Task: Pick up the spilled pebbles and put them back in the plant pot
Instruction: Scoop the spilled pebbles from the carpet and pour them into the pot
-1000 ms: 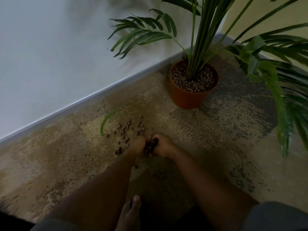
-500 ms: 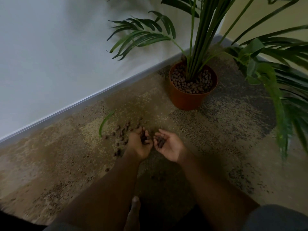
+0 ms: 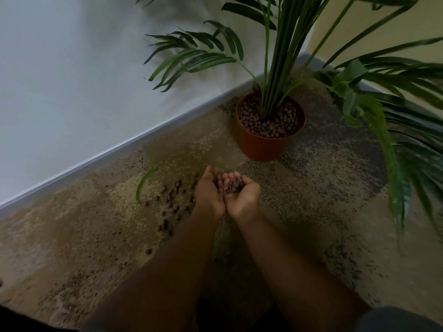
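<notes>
An orange plant pot (image 3: 261, 147) stands on the carpet in the room's corner, filled with brown pebbles (image 3: 271, 127) around a palm's stems. Both palms are turned up and pressed side by side above the carpet, a short way in front of the pot. My left hand (image 3: 208, 190) and my right hand (image 3: 242, 195) together cup a heap of scooped pebbles (image 3: 232, 184). Several spilled pebbles (image 3: 171, 200) lie scattered on the carpet just left of my left hand.
A fallen green leaf (image 3: 145, 180) lies left of the spill. The white wall and its skirting board (image 3: 96, 159) run diagonally behind. Palm fronds (image 3: 393, 149) hang low on the right, beside the pot. My knee (image 3: 398, 319) shows at the bottom right.
My hands scooped pebbles off the carpet, turned palms up, came together and rose toward the pot. Fewer pebbles lie where they were gathered.
</notes>
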`<action>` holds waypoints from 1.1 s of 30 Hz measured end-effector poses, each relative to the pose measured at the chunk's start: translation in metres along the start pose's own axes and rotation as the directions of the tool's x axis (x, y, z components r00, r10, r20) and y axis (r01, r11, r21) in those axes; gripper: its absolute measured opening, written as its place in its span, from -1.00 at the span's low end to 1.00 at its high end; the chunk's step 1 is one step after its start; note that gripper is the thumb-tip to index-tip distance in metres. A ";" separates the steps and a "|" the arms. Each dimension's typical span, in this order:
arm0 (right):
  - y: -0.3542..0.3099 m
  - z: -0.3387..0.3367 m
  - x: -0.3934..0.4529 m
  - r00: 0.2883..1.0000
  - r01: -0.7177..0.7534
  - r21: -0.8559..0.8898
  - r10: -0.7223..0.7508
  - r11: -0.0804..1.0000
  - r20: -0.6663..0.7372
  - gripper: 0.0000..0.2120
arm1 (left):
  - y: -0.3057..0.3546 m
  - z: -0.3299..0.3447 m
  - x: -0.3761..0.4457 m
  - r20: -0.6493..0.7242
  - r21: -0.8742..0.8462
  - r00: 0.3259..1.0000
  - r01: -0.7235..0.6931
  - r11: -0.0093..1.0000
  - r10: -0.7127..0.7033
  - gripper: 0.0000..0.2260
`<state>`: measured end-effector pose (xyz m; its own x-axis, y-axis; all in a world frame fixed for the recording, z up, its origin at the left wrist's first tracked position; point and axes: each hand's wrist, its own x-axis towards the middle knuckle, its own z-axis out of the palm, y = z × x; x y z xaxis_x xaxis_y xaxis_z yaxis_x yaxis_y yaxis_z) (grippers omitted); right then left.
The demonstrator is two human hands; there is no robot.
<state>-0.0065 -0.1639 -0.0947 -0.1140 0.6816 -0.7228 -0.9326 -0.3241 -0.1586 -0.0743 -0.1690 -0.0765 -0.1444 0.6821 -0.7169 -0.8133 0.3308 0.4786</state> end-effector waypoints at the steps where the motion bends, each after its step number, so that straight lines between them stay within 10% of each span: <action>1: -0.001 0.001 0.000 1.000 0.007 0.006 -0.007 1.000 0.009 -0.70 | 0.000 0.003 0.000 0.008 0.029 1.000 -0.017 0.999 0.016 -0.66; 17: -0.012 -0.001 -0.001 1.000 0.027 0.031 -0.028 0.999 0.009 -0.68 | -0.004 0.027 0.002 -0.017 0.233 0.996 -0.077 0.969 0.083 -0.72; 26: -0.022 0.016 -0.011 0.992 0.057 0.064 -0.064 0.996 0.107 -0.62 | 0.000 0.028 0.002 0.100 0.111 0.986 0.124 0.986 -0.135 -0.81; 33: -0.052 0.058 -0.029 0.979 0.147 0.149 -0.166 0.978 0.122 -0.73 | 0.020 0.073 0.002 0.234 -0.054 0.971 0.060 0.997 -0.046 -0.59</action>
<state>0.0252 -0.1290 -0.0270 0.0012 0.8007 -0.5991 -0.9798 -0.1189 -0.1609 -0.0498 -0.1131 -0.0317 0.0292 0.7999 -0.5994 -0.8496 0.3358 0.4068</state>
